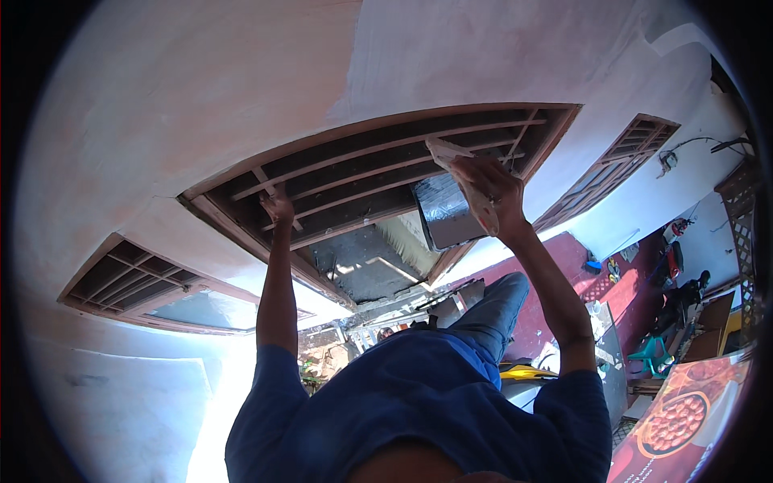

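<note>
Ahead of me is a window opening in a pale wall, crossed by a grille of brown bars [354, 195]. My left hand [278, 209] is raised to the grille's left end, its fingers closed around a bar. In my right hand [498, 191] is a long, flat, whitish piece with a dirty, smeared surface [444, 151]. Its exact kind does not show. The hand grips it near the grille's right end, and the piece slants across the bars. Just left of the right wrist, a dark-framed shiny pane [444, 213] covers part of the opening.
Smaller barred windows flank the opening, one left [133, 278] and one right [616, 169]. Below right lies a red floor [523, 266] with scattered things and a green plastic stool [651, 354]. A printed banner [684, 419] hangs at the lower right. My jeans-clad leg [495, 314] stretches toward the wall.
</note>
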Demonstrator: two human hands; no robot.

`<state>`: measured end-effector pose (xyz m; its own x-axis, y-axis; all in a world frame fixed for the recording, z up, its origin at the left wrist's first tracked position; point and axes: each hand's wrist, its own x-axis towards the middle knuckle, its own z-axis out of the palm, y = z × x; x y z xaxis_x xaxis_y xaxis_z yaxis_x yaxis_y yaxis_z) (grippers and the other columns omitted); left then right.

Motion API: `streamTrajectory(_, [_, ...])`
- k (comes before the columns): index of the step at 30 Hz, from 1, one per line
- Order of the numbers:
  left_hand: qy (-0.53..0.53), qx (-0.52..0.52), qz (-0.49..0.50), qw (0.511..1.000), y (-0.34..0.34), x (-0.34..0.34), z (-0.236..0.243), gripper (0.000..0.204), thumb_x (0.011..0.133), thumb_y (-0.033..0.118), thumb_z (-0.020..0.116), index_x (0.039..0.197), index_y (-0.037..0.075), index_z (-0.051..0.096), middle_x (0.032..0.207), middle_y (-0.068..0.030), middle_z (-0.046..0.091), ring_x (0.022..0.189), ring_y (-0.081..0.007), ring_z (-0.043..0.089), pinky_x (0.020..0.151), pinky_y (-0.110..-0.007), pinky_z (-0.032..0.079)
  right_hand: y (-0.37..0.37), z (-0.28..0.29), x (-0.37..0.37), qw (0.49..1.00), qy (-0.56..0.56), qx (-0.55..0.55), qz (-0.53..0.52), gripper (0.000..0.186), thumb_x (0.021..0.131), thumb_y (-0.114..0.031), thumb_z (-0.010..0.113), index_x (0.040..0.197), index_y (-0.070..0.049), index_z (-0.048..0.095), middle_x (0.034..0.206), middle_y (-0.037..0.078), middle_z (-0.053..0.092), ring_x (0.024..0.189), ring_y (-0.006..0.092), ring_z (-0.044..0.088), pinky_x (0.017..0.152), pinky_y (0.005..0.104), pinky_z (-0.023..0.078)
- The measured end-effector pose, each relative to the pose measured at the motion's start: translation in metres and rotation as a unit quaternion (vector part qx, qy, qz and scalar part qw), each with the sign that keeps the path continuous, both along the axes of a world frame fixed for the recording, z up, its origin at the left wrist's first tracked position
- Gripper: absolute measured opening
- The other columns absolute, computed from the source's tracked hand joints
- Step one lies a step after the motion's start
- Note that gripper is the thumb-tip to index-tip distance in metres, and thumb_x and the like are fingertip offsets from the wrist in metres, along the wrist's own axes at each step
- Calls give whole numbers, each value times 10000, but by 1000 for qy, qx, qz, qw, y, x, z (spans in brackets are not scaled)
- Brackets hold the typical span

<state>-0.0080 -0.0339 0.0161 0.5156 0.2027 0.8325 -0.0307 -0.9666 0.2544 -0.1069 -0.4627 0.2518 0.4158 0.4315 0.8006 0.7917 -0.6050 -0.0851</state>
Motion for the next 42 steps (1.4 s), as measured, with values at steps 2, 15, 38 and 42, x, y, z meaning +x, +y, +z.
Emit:
streamTrajectory(2, [-17,-46,-37,998,-9,0,13,285,790,78,513,1055,119,608,1082,-170,569,950,-394,546,767,-452,463,-26,-22,1,990,65,123,-23,245,751,-28,672,990,-40,619,913,90,643,822,201,631,683,280,515])
streamTrajectory(15, [-19,-27,-56,998,2,-4,20,262,796,44,526,1048,58,595,1105,-191,560,1005,-356,551,827,-410,471,-120,-166,62,928,336,-58,-151,262,727,-229,688,940,-81,659,857,88,666,750,221,643,673,301,497])
streamTrajectory(38, [-2,-2,-5,1000,0,-5,15,313,794,81,491,1089,62,592,1117,-149,578,1064,-322,534,937,-415,401,-136,-225,70,922,352,-66,-145,308,690,-304,698,894,-77,662,817,104,660,759,258,647,688,355,514])
streamTrajectory(42, [-6,15,-20,1000,2,-10,16,301,799,58,472,1071,46,599,1106,-165,579,1057,-335,534,920,-393,422,-117,-190,54,906,409,94,-54,252,732,-200,690,917,-34,646,847,109,659,784,212,645,700,325,511])
